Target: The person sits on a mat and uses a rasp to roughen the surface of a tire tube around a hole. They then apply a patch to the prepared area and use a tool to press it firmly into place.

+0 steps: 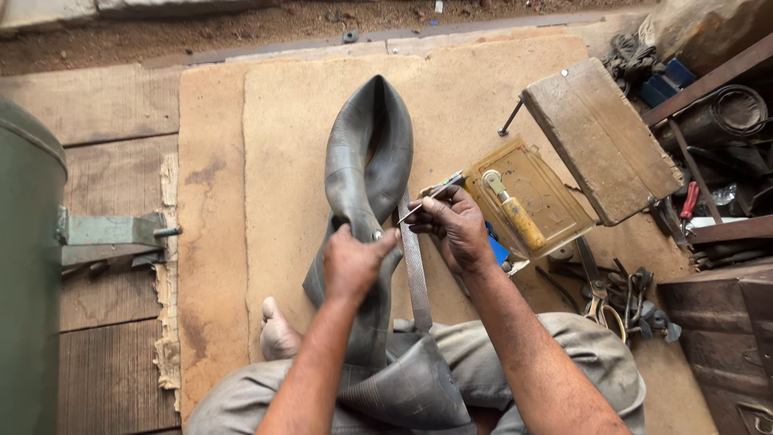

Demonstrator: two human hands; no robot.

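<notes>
Person sat cross-legged on a tan mat (241, 161), black rubber inner tube (366, 161) draped from lap fwd across the mat, far end looped. Left hand (353, 262) clamped on the tube at mid-length, fingers wrapped tight around the pinched rubber, thumb up near a small metal valve bit. Right hand (457, 227) just beside it, fingers pinched together on a thin metal tool (431, 197), tip pointing down-left toward the spot the left hand gripped. Long flat metal file (415, 274) lay along the tube's right edge, under the right hand, touching the rubber. R of the hands: open yellowish tin (538, 193) w/ a yellow-handled tool (515, 213) lying in it, wooden box (600, 137) tilted behind it. Scissors (596, 290) on the floor near the right knee. Bare foot (278, 330) visible below the left forearm. Green cylinder (28, 266) at far left.
</notes>
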